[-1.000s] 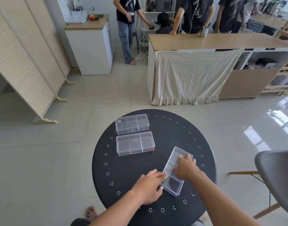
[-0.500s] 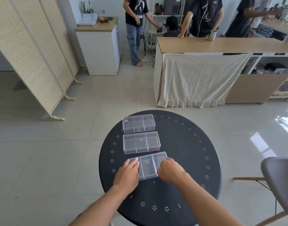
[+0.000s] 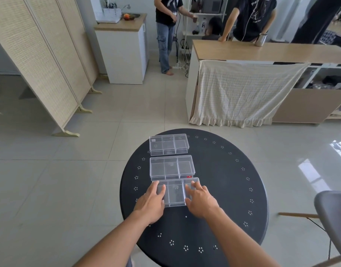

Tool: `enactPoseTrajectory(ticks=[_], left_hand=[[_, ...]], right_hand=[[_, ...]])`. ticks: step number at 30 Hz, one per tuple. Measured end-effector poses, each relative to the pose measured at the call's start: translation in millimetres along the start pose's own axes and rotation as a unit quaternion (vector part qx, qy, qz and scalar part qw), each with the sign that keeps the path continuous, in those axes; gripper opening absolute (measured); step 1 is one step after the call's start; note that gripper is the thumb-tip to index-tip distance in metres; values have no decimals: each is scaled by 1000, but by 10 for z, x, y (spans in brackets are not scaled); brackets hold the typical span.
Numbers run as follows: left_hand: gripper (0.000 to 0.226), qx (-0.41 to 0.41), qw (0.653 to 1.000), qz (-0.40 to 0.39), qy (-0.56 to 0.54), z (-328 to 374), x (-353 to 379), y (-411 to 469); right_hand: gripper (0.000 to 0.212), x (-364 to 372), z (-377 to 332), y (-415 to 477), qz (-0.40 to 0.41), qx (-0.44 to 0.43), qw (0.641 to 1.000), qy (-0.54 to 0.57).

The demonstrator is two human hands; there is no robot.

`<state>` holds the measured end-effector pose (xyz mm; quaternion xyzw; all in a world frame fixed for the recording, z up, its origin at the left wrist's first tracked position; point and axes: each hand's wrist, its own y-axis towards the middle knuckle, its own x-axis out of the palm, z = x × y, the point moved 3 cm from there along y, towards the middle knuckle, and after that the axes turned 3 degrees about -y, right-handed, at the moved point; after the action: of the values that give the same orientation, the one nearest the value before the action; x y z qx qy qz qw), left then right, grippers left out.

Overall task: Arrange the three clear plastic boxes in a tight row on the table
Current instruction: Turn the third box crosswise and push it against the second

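Table: round black top (image 3: 214, 189) with small flower-shaped holes around its rim, standing on pale floor tiles; my forearms come in from 6 o'clock.
Left hand: my left hand (image 3: 151, 203) lies flat with fingers spread over the left end of the nearest box, fingertips reaching its far left corner.
Right hand: my right hand (image 3: 199, 201) lies on the right end of the same box, fingers loosely spread and pressing down on the lid, not pinching anything.
Nearest box: clear, three compartments, lid on (image 3: 175, 192); it sits at about the table's centre-left, its far long edge touching or just beside the middle box.
Middle box: same kind (image 3: 171, 167), at 12 o'clock from the nearest one; a small red tab shows at its near right corner.
Far box: third clear box (image 3: 168, 144), at the table's 11 o'clock edge, a narrow gap of black tabletop between it and the middle box.
Chair: grey seat (image 3: 333, 214) at 3 o'clock, just beside the table.
Beyond: wooden counter with a draped cream cloth (image 3: 243, 93) at 1 o'clock; woven folding screen (image 3: 40, 54) at 10 o'clock; people standing behind the counter.
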<state>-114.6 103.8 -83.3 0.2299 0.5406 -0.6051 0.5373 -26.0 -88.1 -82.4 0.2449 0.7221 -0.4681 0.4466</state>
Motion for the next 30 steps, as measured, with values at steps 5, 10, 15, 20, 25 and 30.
enactPoseTrajectory(ticks=[5, 10, 15, 20, 25, 30], left_hand=[[65, -2, 1000, -10, 28, 32, -51, 70], [71, -20, 999, -19, 25, 51, -46, 154], [72, -26, 999, -24, 8, 29, -102, 243], [71, -28, 999, -29, -2, -3, -172, 321], [70, -34, 998, -44, -4, 35, -286, 398], [69, -41, 998, -44, -9, 54, -381, 477]], right_hand=[[61, -51, 11, 118, -13, -3, 1000, -9], [64, -60, -29, 185, -12, -2, 1000, -11], [65, -97, -39, 242, -7, -2, 1000, -6], [66, -119, -49, 334, -9, -2, 1000, 1], [67, -174, -44, 435, -10, -4, 1000, -1], [67, -218, -54, 527, -6, -5, 1000, 11]])
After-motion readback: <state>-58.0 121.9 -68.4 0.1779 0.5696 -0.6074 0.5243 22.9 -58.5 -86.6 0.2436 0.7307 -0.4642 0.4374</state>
